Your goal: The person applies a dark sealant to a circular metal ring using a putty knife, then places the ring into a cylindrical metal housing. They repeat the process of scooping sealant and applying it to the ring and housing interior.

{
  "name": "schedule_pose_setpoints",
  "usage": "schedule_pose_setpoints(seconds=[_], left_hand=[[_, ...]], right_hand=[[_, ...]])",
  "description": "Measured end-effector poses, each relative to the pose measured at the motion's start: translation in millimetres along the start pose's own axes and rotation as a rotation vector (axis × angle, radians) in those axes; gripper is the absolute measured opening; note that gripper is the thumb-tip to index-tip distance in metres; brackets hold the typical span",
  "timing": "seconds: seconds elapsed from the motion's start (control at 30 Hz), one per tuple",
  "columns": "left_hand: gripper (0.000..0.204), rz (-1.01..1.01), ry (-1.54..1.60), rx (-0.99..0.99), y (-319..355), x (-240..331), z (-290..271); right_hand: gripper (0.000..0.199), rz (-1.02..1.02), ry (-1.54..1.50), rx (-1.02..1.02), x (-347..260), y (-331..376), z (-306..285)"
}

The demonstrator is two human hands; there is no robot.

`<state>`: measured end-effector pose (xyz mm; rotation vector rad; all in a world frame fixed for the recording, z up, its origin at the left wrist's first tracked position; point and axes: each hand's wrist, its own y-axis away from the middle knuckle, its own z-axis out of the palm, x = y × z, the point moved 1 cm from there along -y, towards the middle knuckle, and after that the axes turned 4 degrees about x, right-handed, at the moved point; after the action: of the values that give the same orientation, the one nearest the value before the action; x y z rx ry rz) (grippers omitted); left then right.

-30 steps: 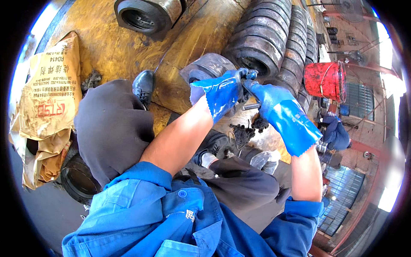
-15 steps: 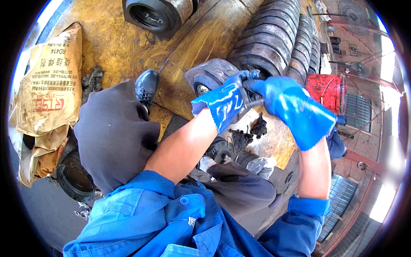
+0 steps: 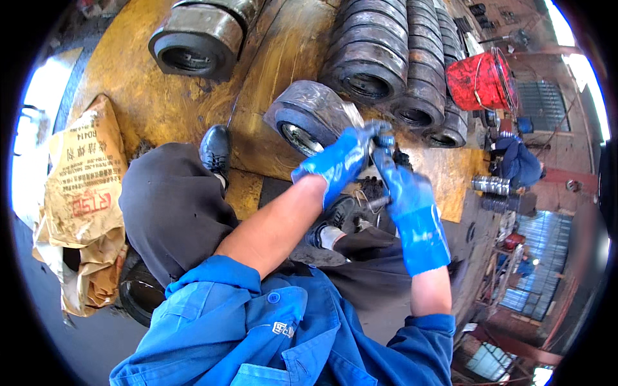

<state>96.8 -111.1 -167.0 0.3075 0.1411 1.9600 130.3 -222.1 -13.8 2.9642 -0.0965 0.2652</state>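
Gloved fingers (image 3: 376, 132) of both hands close together on a small dark metal part (image 3: 385, 139), just in front of a tilted steel ring (image 3: 309, 114) on the yellow floor (image 3: 148, 103). Left hand (image 3: 338, 161) and right hand (image 3: 405, 193) touch. Stacked rings (image 3: 380, 58) lie behind, near a red bucket (image 3: 479, 80).

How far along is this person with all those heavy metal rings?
Done, by the look of it: a row of dark metal rings stands stacked together on the yellow platform. In hand: the left hand and right hand, both in blue gloves, meet around a small metal part beside one tilted ring. Left: that ring and a larger cylinder stand apart. How much more remains, I cannot tell.
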Motion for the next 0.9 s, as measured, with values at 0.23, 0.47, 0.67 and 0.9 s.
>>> schedule_pose_setpoints(seconds=[0.23, 0.47, 0.67, 0.9], left_hand=[[0.036, -0.109, -0.191, 0.202, 23, -86, -13], [0.038, -0.208, -0.108, 0.132, 12, -56, -23], [0.03, -0.229, -0.238, 0.215, 0, -38, 1], [0.03, -0.28, -0.266, 0.352, 19, -98, -9]], right_hand=[[0.067, -0.013, 0.007, 0.166, 19, 93, 65], [0.053, 0.083, -0.12, -0.064, 11, 60, 46], [0.036, 0.235, -0.165, -0.063, 14, 39, 39], [0.045, 0.336, -0.434, -0.086, 10, 115, 71]])
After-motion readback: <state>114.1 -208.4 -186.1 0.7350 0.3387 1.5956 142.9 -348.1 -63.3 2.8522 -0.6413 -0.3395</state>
